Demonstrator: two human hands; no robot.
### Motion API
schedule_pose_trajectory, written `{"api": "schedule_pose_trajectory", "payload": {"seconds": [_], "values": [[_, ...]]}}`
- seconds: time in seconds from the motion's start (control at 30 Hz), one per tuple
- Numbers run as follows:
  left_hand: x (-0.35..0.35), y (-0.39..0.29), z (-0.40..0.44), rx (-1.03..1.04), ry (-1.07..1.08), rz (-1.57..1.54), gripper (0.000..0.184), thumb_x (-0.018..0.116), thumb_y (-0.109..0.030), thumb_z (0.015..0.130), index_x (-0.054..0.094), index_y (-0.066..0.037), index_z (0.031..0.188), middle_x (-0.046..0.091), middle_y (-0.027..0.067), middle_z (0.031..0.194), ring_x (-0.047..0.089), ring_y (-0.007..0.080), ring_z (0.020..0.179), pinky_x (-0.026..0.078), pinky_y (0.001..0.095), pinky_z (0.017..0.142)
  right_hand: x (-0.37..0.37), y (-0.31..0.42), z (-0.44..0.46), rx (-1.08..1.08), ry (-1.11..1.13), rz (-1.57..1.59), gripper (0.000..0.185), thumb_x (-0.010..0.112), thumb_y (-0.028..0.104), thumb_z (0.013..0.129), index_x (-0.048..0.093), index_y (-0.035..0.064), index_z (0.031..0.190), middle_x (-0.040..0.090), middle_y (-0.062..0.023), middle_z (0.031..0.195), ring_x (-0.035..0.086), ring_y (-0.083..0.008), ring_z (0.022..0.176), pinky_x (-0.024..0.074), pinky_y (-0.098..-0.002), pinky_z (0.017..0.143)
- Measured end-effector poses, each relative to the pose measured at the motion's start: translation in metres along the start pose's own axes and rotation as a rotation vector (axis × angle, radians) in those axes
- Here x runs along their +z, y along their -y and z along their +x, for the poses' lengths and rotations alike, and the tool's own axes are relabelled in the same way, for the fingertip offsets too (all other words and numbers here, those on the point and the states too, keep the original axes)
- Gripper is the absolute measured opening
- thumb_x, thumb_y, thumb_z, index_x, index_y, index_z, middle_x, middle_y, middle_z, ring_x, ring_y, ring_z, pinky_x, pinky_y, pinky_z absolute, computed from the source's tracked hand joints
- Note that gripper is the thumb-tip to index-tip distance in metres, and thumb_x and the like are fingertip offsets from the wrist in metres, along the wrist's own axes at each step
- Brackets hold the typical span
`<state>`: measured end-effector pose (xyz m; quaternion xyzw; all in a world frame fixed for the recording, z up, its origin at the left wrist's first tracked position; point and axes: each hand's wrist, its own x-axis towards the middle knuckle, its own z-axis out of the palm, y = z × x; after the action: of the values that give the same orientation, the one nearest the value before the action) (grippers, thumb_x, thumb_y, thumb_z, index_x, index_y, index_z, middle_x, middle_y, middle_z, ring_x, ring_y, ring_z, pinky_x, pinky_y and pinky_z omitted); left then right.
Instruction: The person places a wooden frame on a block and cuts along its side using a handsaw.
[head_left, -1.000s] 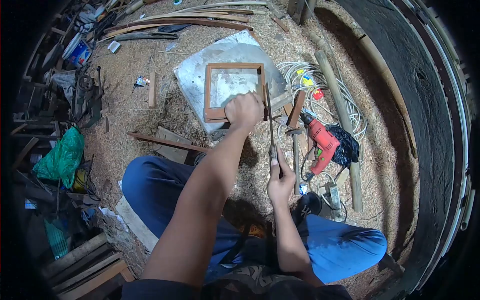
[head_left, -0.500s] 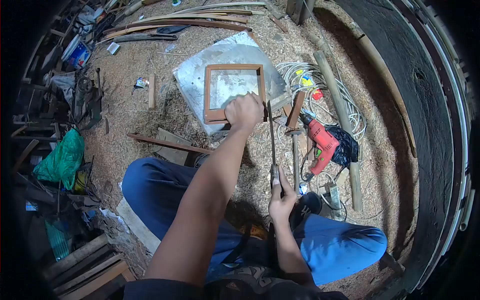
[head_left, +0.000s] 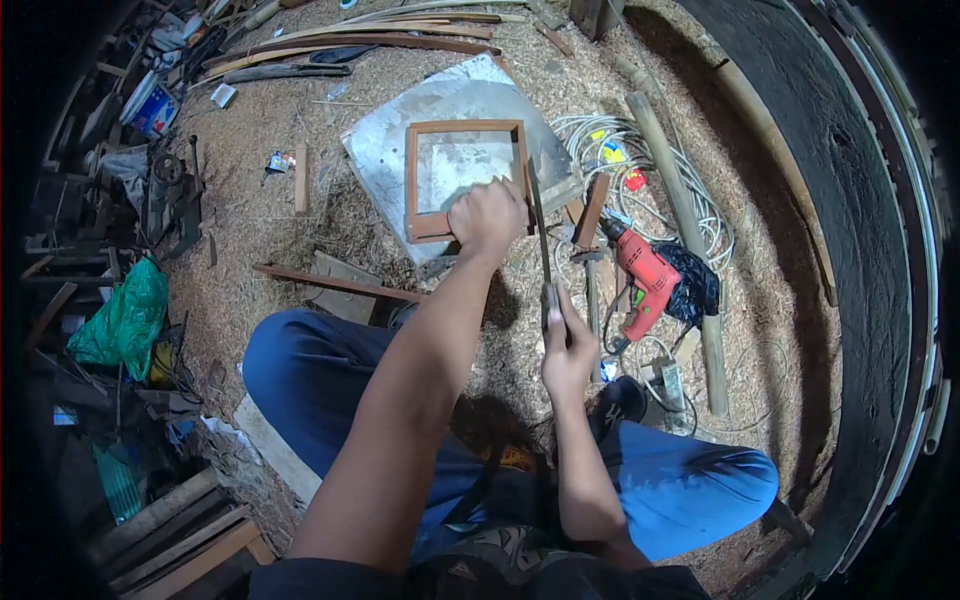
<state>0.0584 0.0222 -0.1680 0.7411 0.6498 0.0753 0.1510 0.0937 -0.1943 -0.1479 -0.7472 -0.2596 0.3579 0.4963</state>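
A rectangular brown wooden frame (head_left: pixel 412 170) lies on a worn grey metal-looking board (head_left: pixel 385 130). My left hand (head_left: pixel 488 217) is closed over the frame's near rail by the right corner, pressing it to the board. My right hand (head_left: pixel 569 352) grips the handle of a handsaw (head_left: pixel 543 235), seen nearly edge-on. Its thin blade points away from me and runs along the outside of the frame's right side, by the near corner. Whether the teeth touch the wood I cannot tell.
Right of the board lie a red power drill (head_left: pixel 648 280), a hammer (head_left: pixel 590 225), coiled white cable (head_left: pixel 705 215) and a round pole (head_left: pixel 675 180). Long wood strips (head_left: pixel 380 40) lie at the back. A wood strip (head_left: pixel 340 283) lies before my left knee. Clutter and a green bag (head_left: pixel 125 315) fill the left.
My right hand and the saw have moved forward, away from me, along the frame's right side. My left hand stays on the frame.
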Motion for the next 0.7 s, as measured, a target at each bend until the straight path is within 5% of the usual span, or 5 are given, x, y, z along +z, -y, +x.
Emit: {"api": "schedule_pose_trajectory", "payload": {"seconds": [0.17,0.47,0.5,0.63,0.7], "values": [[0.000,-0.001,0.006,-0.021,-0.009,-0.014,0.042,0.048,-0.029,0.095,0.078,-0.005,0.079,0.073,0.0237,0.082,0.074,0.0386,0.079,0.058,0.0473,0.077,0.000,-0.036,-0.030,-0.262,-0.120,-0.066,0.038,0.054,0.005,0.101,0.058,-0.0017,0.138,0.069,-0.0217,0.125,0.065,-0.0198,0.116,0.0467,-0.0321,0.100],[-0.008,-0.003,0.003,0.004,0.038,0.011,0.042,0.047,-0.029,0.094,0.079,-0.004,0.081,0.073,0.0244,0.085,0.075,0.0385,0.083,0.058,0.0468,0.079,0.002,-0.029,-0.029,-0.097,-0.088,0.053,0.036,0.054,0.005,0.101,0.060,-0.0019,0.137,0.066,-0.0194,0.133,0.060,-0.0195,0.125,0.0426,-0.0300,0.105],[-0.009,-0.003,0.005,0.008,0.035,0.012,0.042,0.047,-0.029,0.094,0.079,-0.004,0.081,0.073,0.0244,0.085,0.075,0.0385,0.083,0.058,0.0468,0.079,-0.004,-0.030,-0.032,0.075,-0.050,0.147,0.036,0.055,0.006,0.101,0.060,-0.0019,0.136,0.065,-0.0192,0.134,0.059,-0.0193,0.126,0.0415,-0.0297,0.107],[-0.008,-0.005,0.007,-0.033,0.066,0.011,0.042,0.048,-0.030,0.094,0.079,-0.004,0.084,0.073,0.0251,0.087,0.074,0.0389,0.084,0.058,0.0469,0.080,-0.010,-0.019,-0.025,0.028,-0.042,0.064,0.036,0.056,0.006,0.102,0.060,-0.0006,0.137,0.066,-0.0191,0.132,0.060,-0.0153,0.120,0.0440,-0.0284,0.102],[-0.008,-0.003,0.008,-0.030,0.078,0.015,0.042,0.047,-0.030,0.095,0.079,-0.004,0.084,0.073,0.0252,0.088,0.074,0.0392,0.085,0.058,0.0470,0.080,0.000,-0.009,-0.008,-0.044,-0.063,0.028,0.037,0.057,0.007,0.101,0.060,0.0010,0.137,0.070,-0.0169,0.126,0.063,-0.0102,0.102,0.0481,-0.0266,0.090]]}}
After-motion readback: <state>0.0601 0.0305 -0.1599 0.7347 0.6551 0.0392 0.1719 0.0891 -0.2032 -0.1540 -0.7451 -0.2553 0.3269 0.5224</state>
